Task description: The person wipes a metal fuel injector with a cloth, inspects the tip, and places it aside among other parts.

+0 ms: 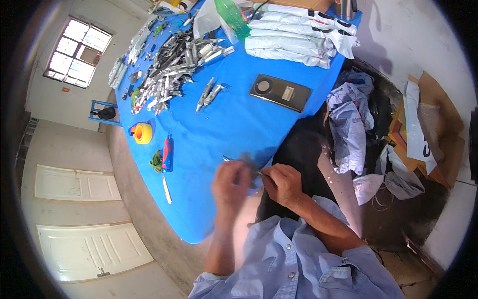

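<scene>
Near the table's close edge, my right hand point(284, 184) is closed in a pinch. A thin end of something small shows at its fingertips, too little to name. Just left of it my left hand point(231, 182) is smeared by motion, so its fingers cannot be read. A dark blurred shape lies between the hands. On the blue cloth point(199, 144), left of my hands, lie a red and blue handled tool point(168, 154), a crumpled green piece point(156, 161) and a pale thin strip point(167, 190). Farther off are two slim silver-grey pieces point(209, 94).
A heap of silver and black slim pieces point(172, 70) covers the far left of the table. At the back lie white plastic bags point(289, 42) and a green bottle point(232, 19). A dark phone point(280, 92) and yellow tape roll point(143, 133) lie nearer. An open cardboard box point(438, 129) stands right.
</scene>
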`<move>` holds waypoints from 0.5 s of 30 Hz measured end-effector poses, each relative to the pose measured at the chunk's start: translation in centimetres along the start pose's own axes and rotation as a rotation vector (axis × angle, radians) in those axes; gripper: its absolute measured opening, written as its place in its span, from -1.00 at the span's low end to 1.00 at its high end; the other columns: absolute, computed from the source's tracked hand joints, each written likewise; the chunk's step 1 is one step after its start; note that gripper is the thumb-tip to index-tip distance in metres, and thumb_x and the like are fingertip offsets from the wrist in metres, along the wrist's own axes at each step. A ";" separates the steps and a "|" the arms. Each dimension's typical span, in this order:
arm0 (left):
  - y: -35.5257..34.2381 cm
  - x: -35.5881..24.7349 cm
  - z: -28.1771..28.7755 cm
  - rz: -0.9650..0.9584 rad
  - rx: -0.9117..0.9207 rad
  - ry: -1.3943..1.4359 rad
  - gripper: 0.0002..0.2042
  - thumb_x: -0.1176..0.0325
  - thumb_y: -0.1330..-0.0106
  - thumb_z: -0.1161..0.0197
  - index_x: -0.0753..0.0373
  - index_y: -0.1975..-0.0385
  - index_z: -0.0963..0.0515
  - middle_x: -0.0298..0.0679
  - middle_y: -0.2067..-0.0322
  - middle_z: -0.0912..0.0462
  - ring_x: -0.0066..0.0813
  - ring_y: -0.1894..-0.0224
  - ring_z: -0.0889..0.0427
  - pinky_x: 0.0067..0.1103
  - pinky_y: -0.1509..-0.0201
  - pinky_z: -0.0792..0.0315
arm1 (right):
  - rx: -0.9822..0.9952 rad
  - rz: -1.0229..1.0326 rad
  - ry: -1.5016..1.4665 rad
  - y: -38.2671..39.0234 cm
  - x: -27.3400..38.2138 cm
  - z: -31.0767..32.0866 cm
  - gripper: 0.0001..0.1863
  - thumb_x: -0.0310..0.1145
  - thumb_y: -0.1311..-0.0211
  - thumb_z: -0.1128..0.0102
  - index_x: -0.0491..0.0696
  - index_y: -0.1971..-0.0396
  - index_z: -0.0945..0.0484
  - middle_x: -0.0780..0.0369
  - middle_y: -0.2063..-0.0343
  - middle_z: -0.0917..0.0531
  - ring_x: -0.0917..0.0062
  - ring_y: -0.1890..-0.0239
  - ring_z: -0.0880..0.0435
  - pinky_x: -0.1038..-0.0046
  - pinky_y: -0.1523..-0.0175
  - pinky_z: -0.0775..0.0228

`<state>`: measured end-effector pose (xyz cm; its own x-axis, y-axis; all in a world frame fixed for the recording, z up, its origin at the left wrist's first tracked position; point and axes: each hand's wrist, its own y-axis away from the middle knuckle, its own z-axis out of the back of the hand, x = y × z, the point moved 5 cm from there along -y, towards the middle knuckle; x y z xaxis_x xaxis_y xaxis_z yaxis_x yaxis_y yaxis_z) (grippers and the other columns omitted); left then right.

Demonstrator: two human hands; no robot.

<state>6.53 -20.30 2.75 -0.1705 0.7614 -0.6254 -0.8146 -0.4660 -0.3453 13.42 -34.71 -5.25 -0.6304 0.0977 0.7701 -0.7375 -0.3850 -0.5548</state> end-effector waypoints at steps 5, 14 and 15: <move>0.2 -1.8 -2.2 -0.079 0.034 -0.096 -0.89 0.56 -0.23 -0.41 0.26 0.28 -0.65 -0.07 0.21 -0.73 -0.03 0.21 -0.75 -0.30 0.10 -0.65 | -0.035 0.004 -0.012 -0.3 0.4 0.5 -0.86 -0.54 -0.06 -0.40 -0.04 0.41 -0.61 0.21 0.53 -0.57 0.22 0.45 -0.63 0.22 0.36 -0.44; -1.6 2.3 -0.8 -0.009 -0.051 -0.137 -0.92 0.49 -0.31 -0.39 0.30 0.28 -0.63 -0.02 0.28 -0.70 0.00 0.28 -0.71 -0.29 0.20 -0.59 | -0.036 0.026 -0.015 -0.6 0.4 0.6 -0.85 -0.54 -0.09 -0.42 -0.04 0.33 -0.67 0.24 0.47 -0.67 0.28 0.43 -0.69 0.28 0.32 -0.50; -1.9 2.4 -0.7 0.010 -0.052 -0.141 -0.92 0.49 -0.31 -0.38 0.30 0.28 -0.63 -0.02 0.28 -0.70 0.00 0.29 -0.71 -0.29 0.20 -0.59 | -0.040 0.030 -0.018 -0.6 0.4 0.6 -0.85 -0.55 -0.09 -0.43 -0.04 0.33 -0.67 0.24 0.47 -0.68 0.28 0.44 -0.69 0.29 0.32 -0.50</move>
<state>7.99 -17.88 1.40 -0.2572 0.8107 -0.5258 -0.7834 -0.4936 -0.3777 13.76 -35.04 -4.45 -0.6477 0.0697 0.7587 -0.7279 -0.3505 -0.5893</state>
